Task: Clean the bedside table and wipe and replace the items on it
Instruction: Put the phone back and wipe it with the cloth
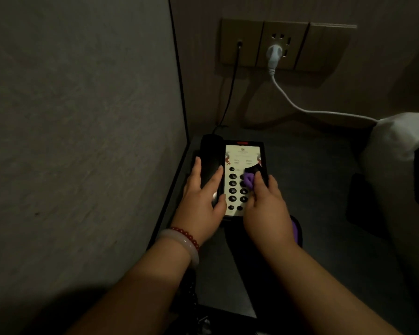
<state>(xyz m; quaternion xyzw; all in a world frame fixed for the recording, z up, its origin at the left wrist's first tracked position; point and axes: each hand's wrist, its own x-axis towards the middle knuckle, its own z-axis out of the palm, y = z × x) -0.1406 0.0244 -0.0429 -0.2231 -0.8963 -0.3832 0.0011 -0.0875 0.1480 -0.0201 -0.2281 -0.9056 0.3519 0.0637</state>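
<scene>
A black desk telephone (237, 155) sits at the far left of the dark bedside table (312, 189), close against a grey upholstered panel (82, 141) that fills the left of the view. Its handset (211, 151) lies in the cradle on the left side, and the pale faceplate with round dark keys is on the right.

The left hand (201, 201) lies flat on the handset, fingers straight and slightly spread, pointing to the far side and curled round nothing. A pale bangle (186, 245) and a red bead bracelet (186, 234) circle that wrist.

The right hand (266, 209) holds a bunched purple cloth (249, 180), fingers curled over it, and presses it onto the right column of keys. More of the cloth shows under the wrist at the near edge of the phone.

On the far wall is a tan outlet panel (242, 44). A thin black cord (231, 88) drops from it to the back of the telephone, and a white plug (274, 54) sits in a socket, its white cable (300, 108) trailing right towards white bedding (397, 141). A flat dark object (363, 204) lies on the right of the table; what it is cannot be made out
</scene>
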